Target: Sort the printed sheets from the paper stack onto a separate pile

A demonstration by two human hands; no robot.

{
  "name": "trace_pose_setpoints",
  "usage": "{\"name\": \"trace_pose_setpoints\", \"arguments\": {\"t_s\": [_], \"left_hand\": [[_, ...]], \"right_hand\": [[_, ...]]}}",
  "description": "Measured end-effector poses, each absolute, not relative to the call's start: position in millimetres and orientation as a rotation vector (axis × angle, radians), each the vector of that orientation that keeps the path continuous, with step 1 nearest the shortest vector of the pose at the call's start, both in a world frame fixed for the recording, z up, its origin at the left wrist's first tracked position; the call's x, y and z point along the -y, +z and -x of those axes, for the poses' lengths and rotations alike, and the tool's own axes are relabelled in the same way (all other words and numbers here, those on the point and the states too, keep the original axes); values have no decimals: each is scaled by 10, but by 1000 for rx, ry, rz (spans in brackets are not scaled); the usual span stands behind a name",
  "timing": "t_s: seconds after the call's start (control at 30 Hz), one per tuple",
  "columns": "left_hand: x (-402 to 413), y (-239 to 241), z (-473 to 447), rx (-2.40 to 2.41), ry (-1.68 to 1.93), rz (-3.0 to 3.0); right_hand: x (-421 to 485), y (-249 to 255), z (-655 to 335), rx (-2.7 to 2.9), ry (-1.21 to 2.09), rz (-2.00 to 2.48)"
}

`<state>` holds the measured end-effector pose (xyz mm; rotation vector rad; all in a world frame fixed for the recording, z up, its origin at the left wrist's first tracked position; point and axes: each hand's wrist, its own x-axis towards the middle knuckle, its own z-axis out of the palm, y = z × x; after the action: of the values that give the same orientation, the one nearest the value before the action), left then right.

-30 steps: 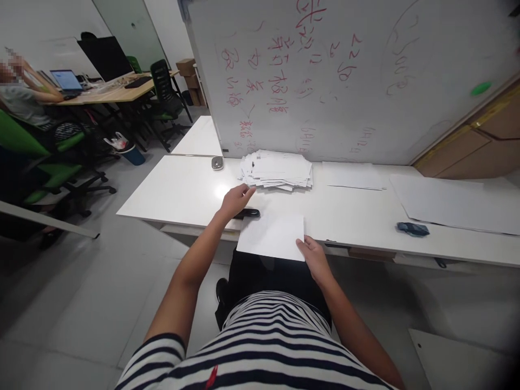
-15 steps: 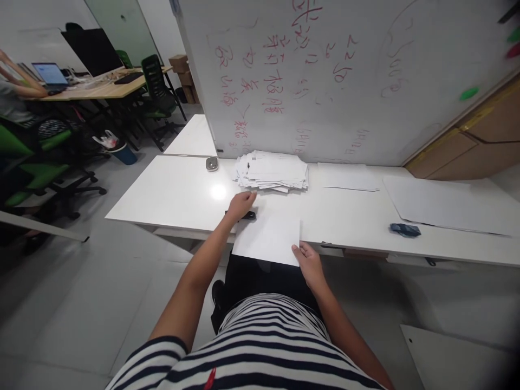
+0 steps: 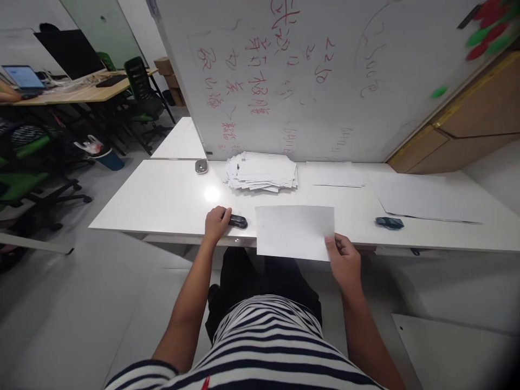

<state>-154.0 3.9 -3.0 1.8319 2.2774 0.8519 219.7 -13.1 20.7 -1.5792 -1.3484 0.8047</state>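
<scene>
My left hand point(image 3: 216, 223) rests on the white table point(image 3: 162, 200) near its front edge, with fingers curled over the end of a small black object point(image 3: 238, 221) that looks like a stapler. My right hand point(image 3: 344, 260) pinches the lower right corner of a white sheet of paper point(image 3: 294, 232), which lies partly over the table edge. Behind it sits a loose stack of white papers point(image 3: 262, 172) against the whiteboard point(image 3: 284, 76).
A small silver object point(image 3: 200, 166) lies left of the stack. More large white sheets point(image 3: 422, 197) and a dark blue object point(image 3: 389, 222) lie on the right. A person sits at a desk with a laptop point(image 3: 22, 78) at far left, among green chairs.
My left hand drew back from the paper stack and closed on the black object. My right hand slid the single sheet to the right. The view turned rightward.
</scene>
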Motion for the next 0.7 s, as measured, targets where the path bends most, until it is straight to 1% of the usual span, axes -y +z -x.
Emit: {"name": "trace_pose_setpoints", "arguments": {"t_s": [0.13,0.2,0.27,0.37,0.53,0.6,0.7], "left_hand": [[-54,-49,1539,-2317,853,-1855],[-57,-60,1544,-2316,861,-1864],[-61,-64,1548,-2317,857,-1874],[-62,-57,1548,-2314,847,-1899],[-53,-61,1544,-2315,902,-1887],[-51,-75,1542,-2322,930,-1865],[-49,-86,1535,-2334,941,-1849]], "right_hand": [[-18,-34,-2377,1152,840,1586],[-246,-156,-2507,1109,835,1558],[-608,-173,-2671,1138,755,1561],[-1340,19,-2946,1252,528,1679],[-2423,473,-3156,1293,412,1753],[-2622,518,-3043,1290,368,1820],[-2649,360,-2660,1316,142,1838]]}}
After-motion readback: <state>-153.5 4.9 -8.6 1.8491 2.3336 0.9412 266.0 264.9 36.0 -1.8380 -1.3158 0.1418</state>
